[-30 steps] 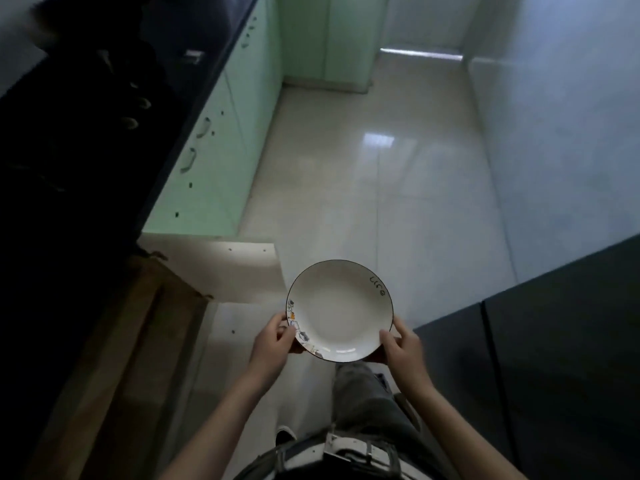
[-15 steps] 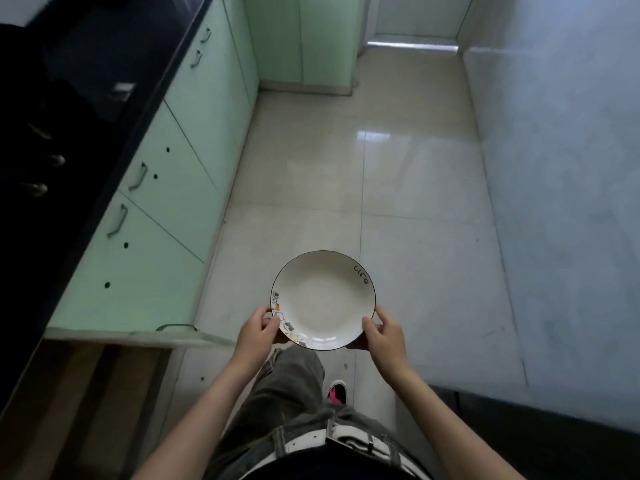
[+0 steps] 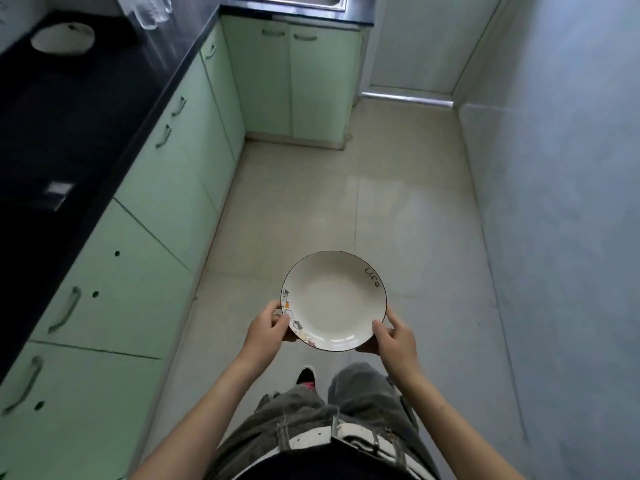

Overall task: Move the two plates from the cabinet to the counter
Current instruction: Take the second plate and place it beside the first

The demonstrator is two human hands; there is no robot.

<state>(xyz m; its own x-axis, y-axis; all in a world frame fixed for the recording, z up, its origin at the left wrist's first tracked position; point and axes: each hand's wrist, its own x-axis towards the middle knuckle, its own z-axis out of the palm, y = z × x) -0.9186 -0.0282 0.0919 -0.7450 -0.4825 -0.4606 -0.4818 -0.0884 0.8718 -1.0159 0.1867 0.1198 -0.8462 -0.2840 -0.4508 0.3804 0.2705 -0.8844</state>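
The tiled floor (image 3: pixel 398 202) filled most of what we saw, a narrow aisle between a pale wall on our right and a run of green cabinets (image 3: pixel 166 216) on our left. Above those doors ran the dark counter (image 3: pixel 69 109), and far along it, near the back corner, lay a white dish (image 3: pixel 63 38). We took it for the first of the two plates already set down, though blur kept us from being sure.

The plate (image 3: pixel 333 301) we carried hung out over the open floor at about waist height, in front of our legs and well apart from the counter. We judged this the carrying step for the second plate, with the set-down not yet made.

A round plate has no long axis; its face pointed up toward us, nearly level, with the word "Life" on the far right rim and a strip of small cartoon figures on the near left rim.

Our left hand (image 3: pixel 265 329) gripped the near left edge, thumb over the rim and fingers curled beneath. Our right hand (image 3: pixel 394 336) did the same on the near right edge. We supposed both hands took opposite sides to keep smooth, glazed ware level and steady while walking.
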